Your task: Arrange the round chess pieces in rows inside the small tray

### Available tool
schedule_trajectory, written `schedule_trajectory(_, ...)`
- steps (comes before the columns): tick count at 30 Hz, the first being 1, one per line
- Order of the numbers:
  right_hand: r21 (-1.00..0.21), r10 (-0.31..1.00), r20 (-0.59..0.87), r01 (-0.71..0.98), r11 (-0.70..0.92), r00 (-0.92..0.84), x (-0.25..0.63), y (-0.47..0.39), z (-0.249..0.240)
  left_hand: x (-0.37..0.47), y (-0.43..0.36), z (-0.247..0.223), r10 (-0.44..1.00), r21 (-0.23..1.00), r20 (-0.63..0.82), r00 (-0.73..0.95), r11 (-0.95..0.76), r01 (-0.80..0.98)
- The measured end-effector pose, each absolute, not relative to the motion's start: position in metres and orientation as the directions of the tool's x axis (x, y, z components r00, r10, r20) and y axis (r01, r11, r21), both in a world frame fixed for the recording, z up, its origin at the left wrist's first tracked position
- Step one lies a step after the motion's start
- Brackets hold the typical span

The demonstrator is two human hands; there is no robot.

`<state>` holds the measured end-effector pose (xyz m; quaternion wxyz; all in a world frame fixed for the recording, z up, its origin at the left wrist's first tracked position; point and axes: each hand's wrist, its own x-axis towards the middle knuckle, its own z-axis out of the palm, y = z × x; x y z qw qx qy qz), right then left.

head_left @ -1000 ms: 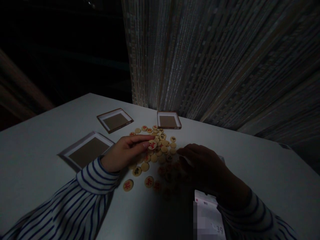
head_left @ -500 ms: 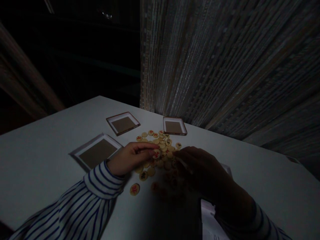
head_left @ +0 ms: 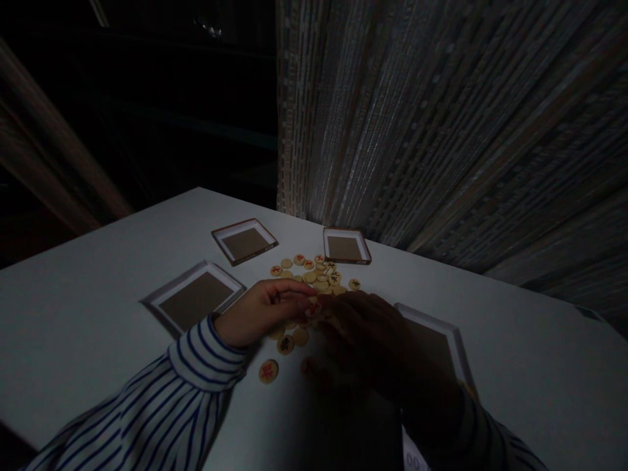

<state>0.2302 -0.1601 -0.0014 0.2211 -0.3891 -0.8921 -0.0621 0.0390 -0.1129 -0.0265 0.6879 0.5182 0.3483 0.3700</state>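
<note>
My left hand [head_left: 262,311] pinches a round xiangqi piece [head_left: 313,309] with a red character between thumb and fingertips. The piece is held over the middle of a loose pile of xiangqi pieces [head_left: 321,285]. My right hand [head_left: 375,333] lies in deep shadow, its fingers stretched toward the left fingertips and its thumb apart from them. Whether it touches the held piece is too dark to tell. Near my left wrist lie a piece with a black character [head_left: 285,345] and one with a red character [head_left: 268,371].
Shallow trays stand around the pile: one at back left [head_left: 214,254], one at back right [head_left: 369,250], one at left [head_left: 156,307], and one at right [head_left: 460,350], partly behind my right hand. A lit screen [head_left: 415,458] shows below my right wrist. A string curtain [head_left: 417,131] hangs behind the white table [head_left: 88,288].
My right hand has moved left to the left fingertips, covering more of the pile and uncovering the right-hand tray. My left hand keeps its hold on the piece. The view has shifted slightly.
</note>
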Motion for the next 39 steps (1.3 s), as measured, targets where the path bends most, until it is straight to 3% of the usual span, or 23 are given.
schedule_trajectory(10, 0.001, 0.621, 0.457, 0.699, 0.715, -0.636, 0.232, -0.16, -0.009, 0.043, -0.115, -0.021, 0.842, 0.947, -0.155, 0.518, 0.275, -0.165)
schedule_trajectory(19, -0.067, 0.668, 0.457, 0.726, 0.685, -0.588, 0.228, -0.159, -0.007, 0.041, -0.114, -0.023, 0.853, 0.979, -0.147, 0.501, 0.198, -0.049)
schedule_trajectory(26, -0.06, 0.764, 0.185, 0.768, 0.637, -0.619, 0.232, -0.157, -0.005, 0.028, -0.11, -0.026, 0.878, 0.951, -0.006, 0.479, -0.144, 0.275)
schedule_trajectory(32, -0.048, 0.789, 0.078, 0.788, 0.613, -0.609, 0.234, -0.155, -0.008, 0.022, -0.109, -0.029, 0.71, 0.687, 0.136, 0.691, -0.57, 0.451)
schedule_trajectory(39, -0.07, 0.788, -0.007, 0.786, 0.614, -0.616, 0.233, -0.156, -0.011, 0.024, -0.109, -0.029, 0.655, 0.489, 0.129, 0.745, -0.695, 0.527)
